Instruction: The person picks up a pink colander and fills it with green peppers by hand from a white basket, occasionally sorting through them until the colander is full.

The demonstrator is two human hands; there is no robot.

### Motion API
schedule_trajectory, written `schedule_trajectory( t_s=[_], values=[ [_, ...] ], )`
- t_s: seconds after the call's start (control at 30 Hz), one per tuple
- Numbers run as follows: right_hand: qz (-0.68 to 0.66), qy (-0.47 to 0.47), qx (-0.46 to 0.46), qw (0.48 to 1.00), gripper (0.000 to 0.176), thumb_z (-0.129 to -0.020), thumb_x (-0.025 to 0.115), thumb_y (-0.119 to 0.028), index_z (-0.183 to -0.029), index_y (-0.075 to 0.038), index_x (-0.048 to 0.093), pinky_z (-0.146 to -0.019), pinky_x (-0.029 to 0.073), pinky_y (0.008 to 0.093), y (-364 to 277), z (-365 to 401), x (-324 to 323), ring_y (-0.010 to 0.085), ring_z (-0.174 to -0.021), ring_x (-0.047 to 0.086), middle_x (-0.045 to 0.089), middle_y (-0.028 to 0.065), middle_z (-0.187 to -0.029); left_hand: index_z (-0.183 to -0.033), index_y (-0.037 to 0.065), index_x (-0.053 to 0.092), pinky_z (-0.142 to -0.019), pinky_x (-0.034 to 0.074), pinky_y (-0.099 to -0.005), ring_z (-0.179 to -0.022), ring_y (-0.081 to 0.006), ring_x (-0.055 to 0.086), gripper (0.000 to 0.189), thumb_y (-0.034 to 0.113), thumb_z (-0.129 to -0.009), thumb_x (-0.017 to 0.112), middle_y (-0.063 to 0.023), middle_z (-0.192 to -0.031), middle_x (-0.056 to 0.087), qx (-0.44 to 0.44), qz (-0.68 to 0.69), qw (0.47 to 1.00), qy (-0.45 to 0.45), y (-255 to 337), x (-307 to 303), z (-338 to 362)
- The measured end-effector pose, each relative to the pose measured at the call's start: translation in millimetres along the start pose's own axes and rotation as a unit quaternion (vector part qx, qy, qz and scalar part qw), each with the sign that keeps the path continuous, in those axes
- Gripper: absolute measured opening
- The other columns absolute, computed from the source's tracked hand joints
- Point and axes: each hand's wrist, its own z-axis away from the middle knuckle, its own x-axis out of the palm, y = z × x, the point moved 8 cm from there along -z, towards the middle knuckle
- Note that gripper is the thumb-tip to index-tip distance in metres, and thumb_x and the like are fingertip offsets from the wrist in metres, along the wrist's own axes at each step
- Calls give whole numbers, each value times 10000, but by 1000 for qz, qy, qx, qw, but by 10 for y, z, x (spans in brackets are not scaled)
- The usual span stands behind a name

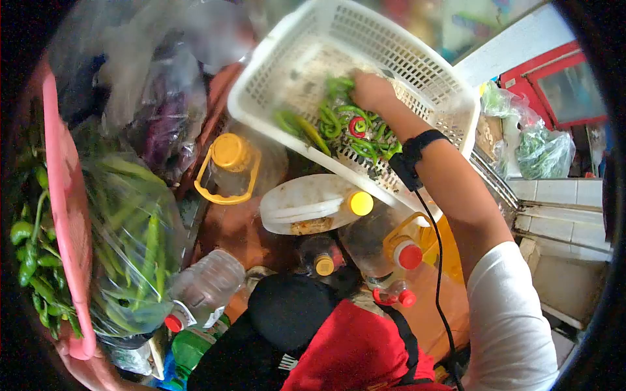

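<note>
A white plastic basket [261, 85] stands at the top centre. My right hand [373, 91] reaches into it, closed at the edge of a pile of green peppers [332, 117]; what its fingers hold is hidden. One red pepper [357, 127] lies among the green ones. At the lower left my left hand [91, 368] is closed on the rim of a pink basket [65, 195], which is tilted on its side. Green peppers [39, 260] with stems show beside the pink basket.
A clear bag of long green peppers [130, 241] lies right of the pink basket. Below the white basket are several bottles, among them a white jug [306, 203] and a yellow-capped jug [231, 153]. Bagged greens [544, 150] and a red-framed cabinet [567, 85] stand at the right.
</note>
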Motion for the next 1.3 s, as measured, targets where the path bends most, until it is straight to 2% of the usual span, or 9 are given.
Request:
schedule_trajectory(
  t_s=[0.1, 0.17, 0.2, 0.3, 0.7, 0.8, 0.97, 1.1, 1.3],
  values=[
    [-22, 13, 49, 998, 326, -737, 528, -259, -973, -35, 540, -770, 460, 413, 85, 25, -173, 314, -893, 574, 587, 187, -955, -1291, 74, 278, -881, 436, -424, -1072, -288, 431, 473, 18, -833, 385, -179, -1182, 417, -31, 76, 993, -85, -182, 616, -10],
    [-53, 32, 76, 995, 330, -737, 527, -271, -964, -31, 549, -769, 460, 417, 164, 6, -214, 315, -885, 577, 590, 186, -946, -1325, 141, 234, -901, 413, -465, -1119, -329, 384, 536, 1, -826, 368, -194, -1253, 340, -31, 111, 993, 10, -70, -28, -33],
    [-81, 23, 37, 996, 321, -734, 534, -278, -938, -31, 566, -759, 464, 415, 142, -30, -179, 317, -871, 581, 598, 184, -925, -1342, 165, 200, -911, 386, -503, -1160, -359, 328, 578, -5, -816, 367, -206, -1306, 263, -16, 74, 996, -50, -150, 558, -22],
    [-67, -13, -40, 997, 316, -712, 566, -303, -848, -21, 606, -726, 474, 416, -19, -44, -6, 323, -824, 592, 610, 185, -867, -1352, 176, 176, -915, 373, -516, -1176, -363, 307, 615, -17, -802, 369, -206, -1324, 237, -2, 45, 998, -51, -132, 528, -19],
    [-95, -1, -157, 983, 319, -683, 600, -323, -859, -58, 619, -695, 480, 417, -327, 169, 82, 324, -789, 596, 613, 164, -836, -742, -19, 435, -667, 413, -350, -706, -235, 480, 117, -40, -637, 481, -110, -752, 471, 4, 102, 968, 230, -312, 949, 61],
    [-25, -93, -143, 985, 303, -678, 616, -318, -861, -75, 617, -696, 477, 431, -443, 375, 197, 317, -831, 583, 604, 139, -874, -740, -15, 425, -669, 408, -346, -694, -232, 472, 108, -38, -649, 478, -109, -739, 464, 2, 93, 968, 232, -308, 950, 74],
    [-124, 14, -107, 986, 331, -683, 587, -343, -927, -120, 589, -665, 473, 427, -645, 268, -148, 316, -768, 589, 605, 140, -802, -760, -17, 435, -647, 408, -339, -685, -232, 465, 112, -46, -659, 474, -105, -722, 453, -40, 152, 978, 138, -352, 1077, 41],
    [-217, -84, -163, 959, 309, -674, 571, -221, -921, -36, 595, -657, 482, 415, -940, 43, 118, 314, -769, 601, 613, 175, -834, -818, -24, 464, -631, 396, -309, -668, -208, 461, 168, -70, -656, 469, -103, -710, 456, 26, 56, 961, 270, -312, 1160, 101],
    [-113, -99, -165, 975, 232, -638, 576, -155, -826, -33, 635, -634, 487, 389, -1196, 413, 292, 293, -783, 608, 618, 166, -830, -726, 3, 427, -612, 385, -289, -605, -188, 444, 103, -57, -658, 474, -80, -669, 436, 2, 57, 968, 243, -303, 1170, 73]
  ],
)
